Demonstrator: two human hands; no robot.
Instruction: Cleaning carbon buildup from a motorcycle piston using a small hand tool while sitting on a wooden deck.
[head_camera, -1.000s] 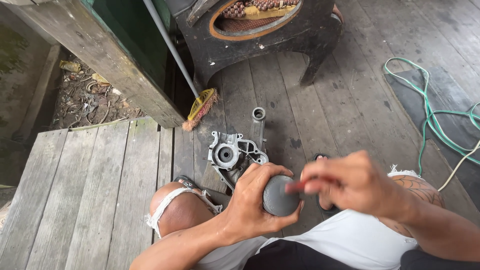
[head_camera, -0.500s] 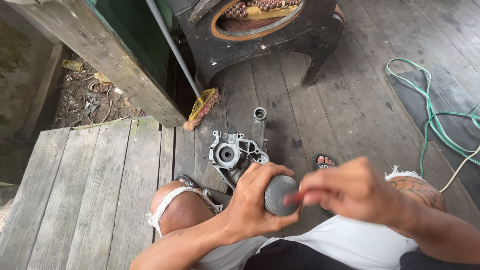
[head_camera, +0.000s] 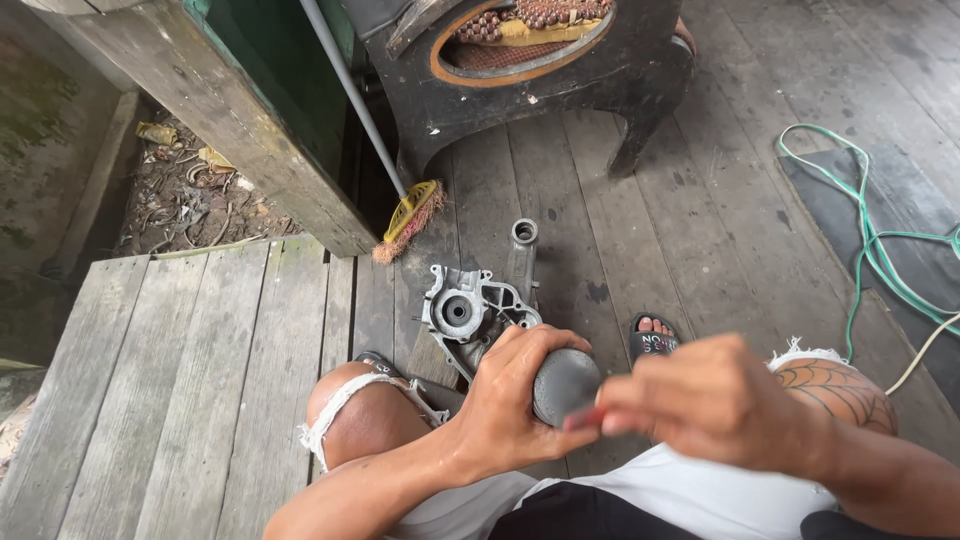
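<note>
Both hands (head_camera: 620, 405) — round grey part (head_camera: 565, 383)

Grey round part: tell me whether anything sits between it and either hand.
Nothing visible does. The left hand grips the grey round part directly, and the right hand presses a small red tool against its face.

No packages, labels, signs or screens are showing anywhere here. The nearest thing to one is a black sandal strap (head_camera: 652, 345) peeking out on the boards, carrying small white lettering across it.
</note>
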